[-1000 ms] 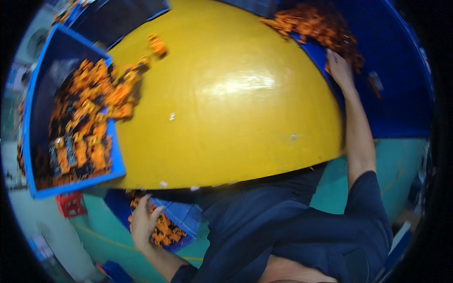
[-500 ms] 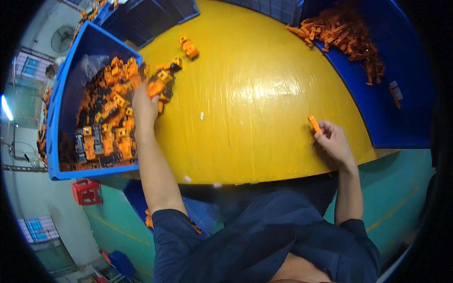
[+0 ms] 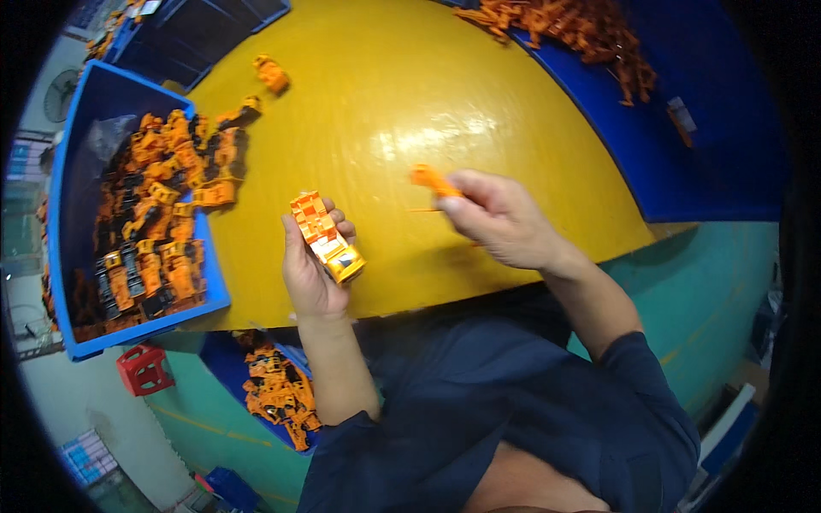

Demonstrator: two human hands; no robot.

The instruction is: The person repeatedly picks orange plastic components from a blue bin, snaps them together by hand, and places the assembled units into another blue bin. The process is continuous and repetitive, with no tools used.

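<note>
An orange toy truck body point(image 3: 315, 221) with a yellow cab lies tilted in my left hand point(image 3: 310, 272), whose fingers are wrapped round it above the near part of the yellow table point(image 3: 368, 111). To its right, my right hand point(image 3: 505, 218) pinches a slim orange plastic part point(image 3: 434, 181), smeared by motion, so its exact shape is unclear. A gap separates the part from the toy truck. Several more toy trucks point(image 3: 224, 154) lie at the table's left, beside a blue bin point(image 3: 73, 214) heaped with orange and black ones.
A lone orange toy truck point(image 3: 271, 74) lies toward the table's far left. At the far right a blue bin point(image 3: 718, 184) holds a pile of orange plastic parts point(image 3: 581, 38). Below the table's front edge another bin holds orange toys point(image 3: 278, 389). A red stool point(image 3: 144, 369) stands at lower left.
My left hand has come away from the trucks by the left bin with one toy truck in it. The right hand has moved left and farther in, still pinching the orange part.
</note>
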